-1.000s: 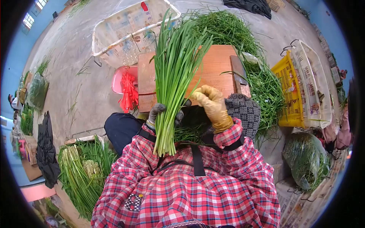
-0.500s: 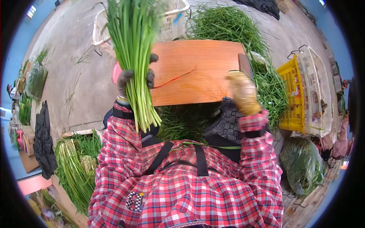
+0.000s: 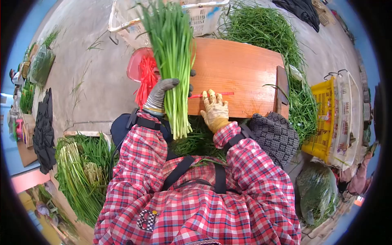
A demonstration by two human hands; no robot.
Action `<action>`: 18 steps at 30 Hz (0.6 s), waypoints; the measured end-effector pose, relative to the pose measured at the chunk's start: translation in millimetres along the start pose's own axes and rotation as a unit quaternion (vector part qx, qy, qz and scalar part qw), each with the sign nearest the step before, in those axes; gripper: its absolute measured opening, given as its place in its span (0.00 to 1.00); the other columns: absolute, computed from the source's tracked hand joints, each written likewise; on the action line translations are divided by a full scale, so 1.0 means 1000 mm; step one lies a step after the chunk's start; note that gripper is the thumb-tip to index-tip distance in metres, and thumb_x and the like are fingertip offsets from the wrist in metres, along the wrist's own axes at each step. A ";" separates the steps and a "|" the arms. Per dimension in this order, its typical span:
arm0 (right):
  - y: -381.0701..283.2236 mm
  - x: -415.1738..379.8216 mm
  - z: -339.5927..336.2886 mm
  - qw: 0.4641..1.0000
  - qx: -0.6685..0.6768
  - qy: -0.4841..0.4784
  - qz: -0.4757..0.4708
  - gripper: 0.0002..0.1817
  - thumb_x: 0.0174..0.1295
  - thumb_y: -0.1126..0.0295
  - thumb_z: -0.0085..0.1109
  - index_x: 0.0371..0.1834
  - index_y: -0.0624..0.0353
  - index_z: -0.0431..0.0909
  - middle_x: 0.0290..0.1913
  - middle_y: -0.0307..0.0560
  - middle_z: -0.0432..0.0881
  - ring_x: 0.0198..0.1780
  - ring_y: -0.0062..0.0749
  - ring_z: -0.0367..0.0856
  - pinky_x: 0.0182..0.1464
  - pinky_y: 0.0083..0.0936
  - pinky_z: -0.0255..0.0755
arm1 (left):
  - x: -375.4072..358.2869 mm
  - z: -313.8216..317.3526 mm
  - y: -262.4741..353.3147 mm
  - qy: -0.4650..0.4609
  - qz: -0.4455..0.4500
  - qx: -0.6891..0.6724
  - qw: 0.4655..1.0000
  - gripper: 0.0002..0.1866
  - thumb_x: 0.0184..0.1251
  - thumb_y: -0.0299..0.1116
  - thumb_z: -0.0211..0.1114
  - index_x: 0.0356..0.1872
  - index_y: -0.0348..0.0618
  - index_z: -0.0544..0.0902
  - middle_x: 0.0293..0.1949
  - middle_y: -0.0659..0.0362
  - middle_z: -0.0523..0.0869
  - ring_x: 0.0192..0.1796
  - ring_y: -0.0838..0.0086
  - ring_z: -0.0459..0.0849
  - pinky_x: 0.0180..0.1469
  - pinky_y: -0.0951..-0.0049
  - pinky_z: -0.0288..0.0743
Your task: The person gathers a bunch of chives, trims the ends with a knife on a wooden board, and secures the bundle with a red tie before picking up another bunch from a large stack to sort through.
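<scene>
My left hand, in a grey glove, is wrapped round a bunch of garlic chives. The bunch stands nearly upright, leaves away from me and pale stem ends towards my lap. My right hand, in a yellowish glove, lies on the near part of a wooden board with its fingers stretched out. Those fingers touch a thin red strip lying across the board. Part of the strip is hidden under the glove.
A pink stool with red strips is left of the board. Behind stands a white crate. Loose greens are heaped at the back and right, near a yellow crate. More chives lie at my left.
My right hand has moved left and down onto the red strip, which now lies straighter. The left hand still grips the chives. The view has shifted, bringing the stool's red strips into sight.
</scene>
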State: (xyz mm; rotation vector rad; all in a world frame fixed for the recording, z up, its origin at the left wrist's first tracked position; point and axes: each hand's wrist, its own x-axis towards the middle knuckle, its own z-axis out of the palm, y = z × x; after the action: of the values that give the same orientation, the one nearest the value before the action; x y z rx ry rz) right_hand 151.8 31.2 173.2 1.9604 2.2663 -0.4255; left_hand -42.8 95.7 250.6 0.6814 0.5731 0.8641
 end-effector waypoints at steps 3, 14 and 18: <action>-0.003 0.001 0.000 1.000 0.014 0.006 -0.002 0.41 0.57 0.56 0.60 0.73 0.48 0.52 0.72 0.47 0.55 0.71 0.48 0.56 0.65 0.48 0.54 | 0.010 -0.019 -0.023 0.034 -0.034 0.100 0.994 0.29 0.57 0.43 0.64 0.57 0.33 0.75 0.43 0.56 0.85 0.40 0.73 0.84 0.42 0.73 0.81; 0.006 0.007 -0.004 0.998 0.056 0.035 -0.018 0.42 0.50 0.57 0.65 0.70 0.49 0.58 0.68 0.47 0.62 0.67 0.49 0.61 0.61 0.47 0.60 | 0.055 -0.081 -0.099 0.215 -0.015 0.376 0.901 0.44 0.45 0.32 0.75 0.64 0.34 0.62 0.48 0.49 0.82 0.45 0.66 0.83 0.49 0.71 0.78; 0.012 0.007 0.007 0.993 0.077 0.085 -0.031 0.41 0.48 0.61 0.66 0.68 0.51 0.61 0.65 0.48 0.65 0.65 0.49 0.63 0.61 0.43 0.62 | 0.050 -0.041 -0.076 0.221 0.009 0.400 0.889 0.47 0.46 0.39 0.75 0.66 0.31 0.59 0.54 0.45 0.78 0.54 0.63 0.78 0.57 0.69 0.72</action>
State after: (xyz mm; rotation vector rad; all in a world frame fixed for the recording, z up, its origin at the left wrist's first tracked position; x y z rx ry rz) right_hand 161.6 37.1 163.2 2.0764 2.4736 -0.4707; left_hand -7.9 113.7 158.8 1.2442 1.3781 0.7876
